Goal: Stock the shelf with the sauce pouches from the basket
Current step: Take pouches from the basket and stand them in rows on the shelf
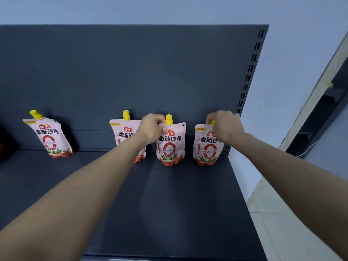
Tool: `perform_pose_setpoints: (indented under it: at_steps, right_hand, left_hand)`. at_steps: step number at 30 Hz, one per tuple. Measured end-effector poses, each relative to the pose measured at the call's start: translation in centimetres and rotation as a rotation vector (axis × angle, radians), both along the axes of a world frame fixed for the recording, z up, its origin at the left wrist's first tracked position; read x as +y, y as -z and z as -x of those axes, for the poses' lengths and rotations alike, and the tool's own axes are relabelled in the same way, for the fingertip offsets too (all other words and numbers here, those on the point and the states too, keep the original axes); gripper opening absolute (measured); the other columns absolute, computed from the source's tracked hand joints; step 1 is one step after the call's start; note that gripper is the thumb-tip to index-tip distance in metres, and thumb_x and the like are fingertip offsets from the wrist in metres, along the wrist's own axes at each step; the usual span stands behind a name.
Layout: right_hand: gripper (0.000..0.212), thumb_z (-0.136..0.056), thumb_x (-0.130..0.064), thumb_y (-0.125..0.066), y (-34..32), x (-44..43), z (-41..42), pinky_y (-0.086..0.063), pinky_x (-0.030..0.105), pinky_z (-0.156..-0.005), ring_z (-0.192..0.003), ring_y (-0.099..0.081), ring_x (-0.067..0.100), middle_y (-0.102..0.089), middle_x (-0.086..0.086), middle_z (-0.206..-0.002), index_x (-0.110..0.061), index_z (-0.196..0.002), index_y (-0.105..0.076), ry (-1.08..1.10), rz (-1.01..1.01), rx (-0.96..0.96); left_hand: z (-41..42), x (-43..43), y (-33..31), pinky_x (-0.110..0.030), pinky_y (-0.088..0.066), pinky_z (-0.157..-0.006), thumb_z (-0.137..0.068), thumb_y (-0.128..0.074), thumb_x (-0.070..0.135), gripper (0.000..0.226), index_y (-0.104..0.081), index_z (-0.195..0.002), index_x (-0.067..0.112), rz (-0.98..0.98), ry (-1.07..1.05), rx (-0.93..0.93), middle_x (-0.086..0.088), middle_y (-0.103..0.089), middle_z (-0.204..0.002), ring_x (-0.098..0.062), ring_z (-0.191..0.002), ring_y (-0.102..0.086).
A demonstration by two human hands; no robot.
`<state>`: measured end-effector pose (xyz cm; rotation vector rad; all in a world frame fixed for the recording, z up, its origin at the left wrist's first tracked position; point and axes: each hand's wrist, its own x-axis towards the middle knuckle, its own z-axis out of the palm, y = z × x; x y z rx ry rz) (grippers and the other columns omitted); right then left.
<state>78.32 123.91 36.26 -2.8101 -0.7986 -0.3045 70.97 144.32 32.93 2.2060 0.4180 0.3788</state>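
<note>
In the head view, our left hand [151, 127] pinched the top edge of a pink plastic yellow-capped sauce pouch [170, 146] standing on the dark grey metal shelf [188, 204]. Just right of that grip, our right hand [224, 127] curled round the cap of a second pouch [207, 147]. A third pouch [123, 133] stood behind the left wrist, and a fourth pouch [49, 136] well left of it.

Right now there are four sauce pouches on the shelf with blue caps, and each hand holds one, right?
No, the caps are yellow, not blue; the head view shows it. Four pouches do stand on the shelf, the left hand holding one pouch, the right hand another.
</note>
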Motion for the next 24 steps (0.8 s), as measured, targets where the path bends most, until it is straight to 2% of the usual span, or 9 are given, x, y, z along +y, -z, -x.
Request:
perform_pose_setpoints:
  at_steps: [2, 6, 13, 15, 17, 21, 24]
  right_hand:
    - [0.038, -0.083, 0.006, -0.047, 0.1, 0.1, -0.1, -0.034, 0.039, -0.095, -0.102, -0.059, 0.027, -0.067, 0.007, -0.11, -0.019, -0.106, -0.065, 0.005, -0.011, -0.01]
    - [0.039, -0.085, 0.003, -0.047, -0.1, 0.2, -0.3, -0.034, 0.039, -0.094, -0.103, -0.058, 0.028, -0.063, 0.008, -0.113, -0.02, -0.111, -0.064, -0.002, -0.022, -0.027]
    - [0.045, -0.085, 0.002, -0.05, -0.2, 0.0, -0.4, -0.038, 0.038, -0.092, -0.105, -0.059, 0.03, -0.062, 0.011, -0.115, -0.023, -0.121, -0.059, 0.003, -0.045, -0.052]
    - [0.046, -0.084, 0.003, -0.05, -0.3, 0.0, -0.3, -0.038, 0.038, -0.092, -0.105, -0.059, 0.031, -0.063, 0.011, -0.116, -0.023, -0.121, -0.059, 0.008, -0.05, -0.056]
    - [0.047, -0.085, 0.002, -0.05, -0.4, -0.1, -0.1, -0.038, 0.039, -0.093, -0.107, -0.058, 0.031, -0.063, 0.012, -0.116, -0.024, -0.123, -0.059, 0.013, -0.065, -0.065]
    - [0.044, -0.088, -0.002, -0.051, -1.1, -0.6, 0.8, -0.038, 0.04, -0.093, -0.111, -0.054, 0.032, -0.061, 0.012, -0.119, -0.023, -0.125, -0.058, 0.007, -0.084, -0.145]
    - [0.039, -0.091, -0.006, -0.05, -1.8, -1.0, 1.9, -0.037, 0.04, -0.095, -0.114, -0.052, 0.031, -0.061, 0.012, -0.122, -0.02, -0.126, -0.057, -0.016, -0.095, -0.206]
  left_hand:
    - [0.0, -0.1, 0.1, -0.026, -0.043, -0.069, -0.082, -0.059, -0.004, 0.031, -0.05, -0.057, 0.012, 0.002, 0.001, 0.008, -0.009, -0.053, -0.07, -0.017, -0.067, -0.047]
    - [0.0, -0.3, -1.0, -0.023, -0.044, -0.067, -0.083, -0.061, -0.002, 0.034, -0.05, -0.055, 0.016, -0.035, 0.017, 0.041, -0.005, -0.055, -0.066, -0.016, -0.066, -0.05]
    - [0.5, -0.3, -1.3, -0.026, -0.044, -0.07, -0.079, -0.059, -0.009, 0.034, -0.055, -0.059, 0.019, -0.108, -0.001, 0.094, -0.002, -0.059, -0.071, -0.019, -0.077, -0.055]
    - [0.7, -0.5, -1.4, -0.025, -0.044, -0.072, -0.08, -0.059, -0.008, 0.024, -0.059, -0.07, 0.013, -0.128, -0.003, 0.087, -0.005, -0.064, -0.08, -0.019, -0.081, -0.057]
    - [1.0, -0.6, -1.6, -0.026, -0.047, -0.077, -0.082, -0.055, -0.008, 0.02, -0.065, -0.088, 0.008, -0.167, -0.022, 0.068, -0.011, -0.068, -0.097, -0.022, -0.09, -0.061]
    - [2.3, -1.2, -2.6, -0.035, -0.05, -0.092, -0.083, -0.049, -0.004, 0.033, -0.062, -0.111, 0.006, -0.316, -0.078, 0.02, -0.012, -0.068, -0.112, -0.029, -0.105, -0.061]
    - [3.5, -2.0, -3.6, -0.042, -0.05, -0.091, -0.083, -0.051, -0.001, 0.035, -0.059, -0.116, 0.007, -0.44, -0.072, -0.027, -0.012, -0.066, -0.115, -0.032, -0.107, -0.06]
